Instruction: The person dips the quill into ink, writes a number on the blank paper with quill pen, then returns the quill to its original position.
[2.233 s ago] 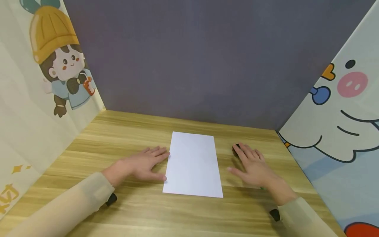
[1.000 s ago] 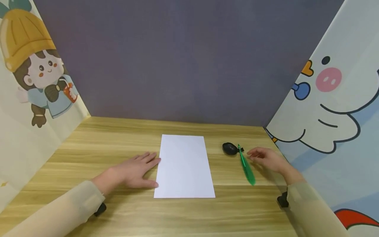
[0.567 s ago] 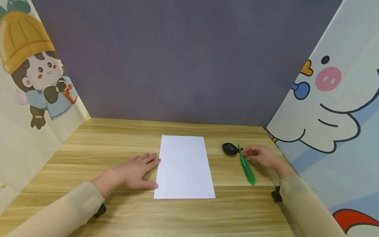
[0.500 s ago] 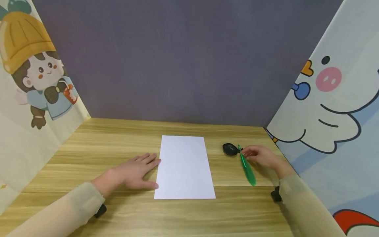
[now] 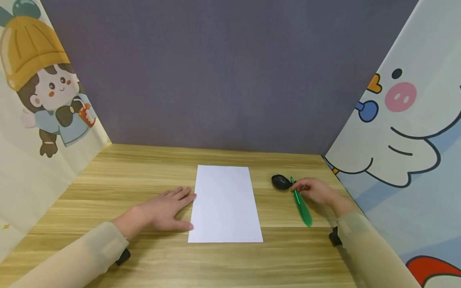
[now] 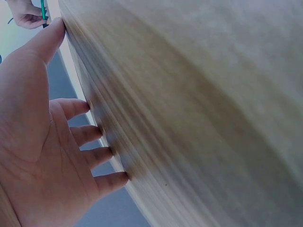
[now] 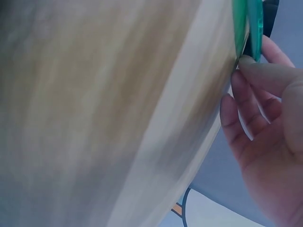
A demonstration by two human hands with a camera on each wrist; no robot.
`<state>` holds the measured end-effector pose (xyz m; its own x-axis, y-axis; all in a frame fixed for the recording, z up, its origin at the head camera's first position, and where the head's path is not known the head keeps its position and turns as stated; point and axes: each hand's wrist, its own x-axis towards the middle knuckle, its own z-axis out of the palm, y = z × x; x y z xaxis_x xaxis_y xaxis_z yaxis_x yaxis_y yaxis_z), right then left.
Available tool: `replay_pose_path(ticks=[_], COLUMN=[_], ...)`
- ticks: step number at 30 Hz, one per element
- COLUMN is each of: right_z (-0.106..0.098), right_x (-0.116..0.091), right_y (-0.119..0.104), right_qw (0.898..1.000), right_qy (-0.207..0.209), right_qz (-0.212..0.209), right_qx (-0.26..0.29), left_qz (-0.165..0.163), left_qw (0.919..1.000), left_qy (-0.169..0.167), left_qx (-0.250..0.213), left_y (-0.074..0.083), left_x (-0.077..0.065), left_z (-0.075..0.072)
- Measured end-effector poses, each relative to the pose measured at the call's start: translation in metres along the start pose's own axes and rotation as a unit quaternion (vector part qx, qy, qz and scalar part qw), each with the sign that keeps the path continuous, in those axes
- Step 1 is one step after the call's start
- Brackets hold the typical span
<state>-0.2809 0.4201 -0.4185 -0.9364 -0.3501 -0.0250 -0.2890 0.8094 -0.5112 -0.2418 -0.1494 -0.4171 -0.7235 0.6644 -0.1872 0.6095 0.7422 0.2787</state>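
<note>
Two hands working at the table (image 5: 223,264). Head: left hand (image 5: 167,209) lies flat, fingers spread and holding nothing; index and thumb tips sit at the edge of the paper (image 5: 225,204), which extends beyond them. Right hand (image 5: 317,190) pinches the pen (image 5: 301,208) between thumb and index close to its tip; the feather end runs back from those fingertips toward the wearer. Black lump (image 5: 280,182) sits just past the same fingertips, thin end right by the pen; can't tell if they touch. Left wrist: palm side, fingers straight, grasping nothing; pen shows small, well beyond the thumb. Right wrist: thumb on one side of pen, index on the far side, lump just behind; exact contact partly hidden. Risks, my read: off-centre pinch lets the feather end swing or droop on a lift; pen could knock the lump, being so close; light left fingertips might let the paper skew.
</note>
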Motion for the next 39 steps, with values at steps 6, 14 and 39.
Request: replay_pose_path(ticks=[6, 14, 39], right_z=[0.002, 0.003, -0.007], right_x=[0.001, 0.001, -0.017], right_y=[-0.001, -0.004, -0.007], right_qw=[1.000, 0.999, 0.997], right_qy=[0.004, 0.014, 0.076], right_qz=[-0.007, -0.017, 0.010], right_qx=[-0.026, -0.038, -0.033], left_qz=[0.002, 0.004, 0.003], left_qw=[1.0000, 1.0000, 0.9999], left_qy=[0.001, 0.002, 0.000], left_qx=[-0.002, -0.001, -0.014], left_y=[0.000, 0.002, 0.001], left_x=[-0.001, -0.001, -0.001], left_z=[0.000, -0.002, -0.002])
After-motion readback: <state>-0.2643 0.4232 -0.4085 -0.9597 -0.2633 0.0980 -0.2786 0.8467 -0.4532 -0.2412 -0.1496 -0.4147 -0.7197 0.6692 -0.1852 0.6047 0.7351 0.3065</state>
